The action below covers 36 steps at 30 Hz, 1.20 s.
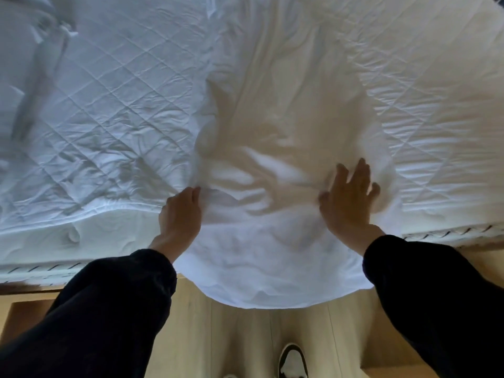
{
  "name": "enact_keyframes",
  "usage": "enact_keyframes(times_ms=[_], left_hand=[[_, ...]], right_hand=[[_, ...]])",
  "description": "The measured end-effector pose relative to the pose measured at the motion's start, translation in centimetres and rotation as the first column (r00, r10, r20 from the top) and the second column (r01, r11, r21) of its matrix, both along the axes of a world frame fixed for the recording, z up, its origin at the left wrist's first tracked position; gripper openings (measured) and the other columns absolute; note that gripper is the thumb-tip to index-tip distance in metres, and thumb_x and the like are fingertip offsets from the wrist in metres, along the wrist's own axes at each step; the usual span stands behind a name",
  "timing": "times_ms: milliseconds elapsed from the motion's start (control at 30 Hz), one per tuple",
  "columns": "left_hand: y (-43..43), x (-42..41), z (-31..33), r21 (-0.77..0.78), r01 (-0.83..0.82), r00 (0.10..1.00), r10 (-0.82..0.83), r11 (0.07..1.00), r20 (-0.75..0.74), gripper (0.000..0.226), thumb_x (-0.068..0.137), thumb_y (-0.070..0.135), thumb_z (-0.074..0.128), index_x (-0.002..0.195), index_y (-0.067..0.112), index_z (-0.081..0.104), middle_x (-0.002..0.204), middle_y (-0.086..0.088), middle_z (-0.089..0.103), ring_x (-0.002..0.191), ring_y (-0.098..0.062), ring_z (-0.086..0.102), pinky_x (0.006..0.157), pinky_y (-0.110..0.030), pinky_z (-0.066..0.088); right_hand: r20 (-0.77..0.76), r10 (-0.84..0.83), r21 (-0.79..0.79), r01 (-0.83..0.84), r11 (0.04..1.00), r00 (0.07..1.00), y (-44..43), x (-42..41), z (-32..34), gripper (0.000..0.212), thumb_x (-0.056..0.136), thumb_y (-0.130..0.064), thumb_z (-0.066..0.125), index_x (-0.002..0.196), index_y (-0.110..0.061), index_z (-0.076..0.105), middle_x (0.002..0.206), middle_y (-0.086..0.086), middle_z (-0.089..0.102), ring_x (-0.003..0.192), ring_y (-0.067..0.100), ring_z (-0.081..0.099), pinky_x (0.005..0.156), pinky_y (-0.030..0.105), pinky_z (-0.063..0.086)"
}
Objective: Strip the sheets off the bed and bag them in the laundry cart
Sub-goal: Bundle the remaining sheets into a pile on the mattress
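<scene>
Left hand [181,214] pinching a fold of sheet [272,118] at near edge of mattress [95,105]; right hand [350,197] flat, fingers spread, pressing same sheet. Sheet gathered mid-bed, spilling over near edge. Probably light, limp, easily bunched; best gripped by gathered folds.

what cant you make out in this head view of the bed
Head view, left hand: fingertips hidden in the sheet fold it grips.
Head view, right hand: fingertips smeared by motion blur.
Head view, shoe: cut off by the bottom edge.
Head view, laundry cart: outside the frame.
</scene>
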State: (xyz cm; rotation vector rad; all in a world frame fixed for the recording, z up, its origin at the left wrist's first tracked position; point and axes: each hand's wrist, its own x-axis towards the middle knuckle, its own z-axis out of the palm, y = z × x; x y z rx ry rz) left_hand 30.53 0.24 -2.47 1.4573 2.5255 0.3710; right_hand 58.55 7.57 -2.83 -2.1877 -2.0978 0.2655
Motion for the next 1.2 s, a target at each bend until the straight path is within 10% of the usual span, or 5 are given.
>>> enact_keyframes(times_ms=[200, 467, 600, 967, 1200], left_hand=[[-1.3, -0.4, 1.2, -0.122, 0.132, 0.965, -0.156, 0.984, -0.213, 0.049, 0.104, 0.038, 0.025, 0.098, 0.003, 0.059, 0.088, -0.019, 0.066, 0.086, -0.04, 0.062, 0.065, -0.036, 0.034], [-5.7, -1.5, 2.2, -0.106, 0.159, 0.985, -0.164, 0.982, -0.047, 0.043, 0.103, 0.04, 0.025, 0.08, 0.011, 0.048, 0.081, -0.018, 0.063, 0.081, -0.04, 0.059, 0.064, -0.034, 0.031], [-10.4, -2.4, 1.5, -0.065, 0.033, 0.996, -0.027, 0.997, 0.087, 0.048, 0.102, 0.037, 0.031, 0.073, 0.006, 0.052, 0.075, -0.022, 0.063, 0.076, -0.043, 0.057, 0.062, -0.035, 0.031], [-7.0, -2.6, 0.2, -0.01, -0.094, 0.925, 0.091, 0.995, 0.369, 0.032, 0.095, 0.028, 0.049, 0.123, 0.013, 0.051, 0.112, -0.014, 0.065, 0.106, -0.033, 0.059, 0.085, -0.037, 0.045], [0.0, -1.4, 1.0, -0.007, -0.239, 0.801, 0.202, 0.971, 0.563, 0.073, 0.082, 0.049, 0.068, 0.135, 0.008, 0.04, 0.126, -0.01, 0.057, 0.117, -0.028, 0.054, 0.088, -0.032, 0.044]], right_hand=[[-0.219, 0.546, 0.024, -0.555, 0.832, 0.809, -3.4, -9.6, 2.7, 0.062, 0.091, -0.052, 0.049, 0.139, -0.013, 0.037, 0.143, 0.012, 0.038, 0.133, 0.031, 0.034, 0.102, 0.044, 0.028], [-0.267, 0.433, -0.114, -0.475, 0.873, 0.861, -4.1, -12.6, 1.7, 0.012, 0.096, -0.021, 0.044, 0.093, -0.011, 0.05, 0.088, 0.007, 0.058, 0.087, 0.033, 0.057, 0.065, 0.032, 0.033], [-0.346, 0.484, -0.07, -0.536, 0.841, 0.804, -5.7, -13.8, 2.3, 0.035, 0.09, -0.014, 0.045, 0.062, -0.019, 0.026, 0.058, -0.003, 0.036, 0.064, 0.029, 0.04, 0.058, 0.031, 0.025], [-0.114, 0.619, -0.057, -0.627, 0.777, 0.777, -6.7, -13.8, 0.4, 0.026, 0.098, -0.027, 0.039, 0.101, -0.012, 0.06, 0.098, 0.011, 0.059, 0.092, 0.032, 0.055, 0.07, 0.032, 0.028], [0.014, 0.148, -0.048, -0.147, 0.988, 0.989, -1.6, -8.0, 0.1, 0.029, 0.091, -0.031, 0.051, 0.113, -0.011, 0.057, 0.121, 0.017, 0.045, 0.113, 0.037, 0.042, 0.092, 0.046, 0.035]])
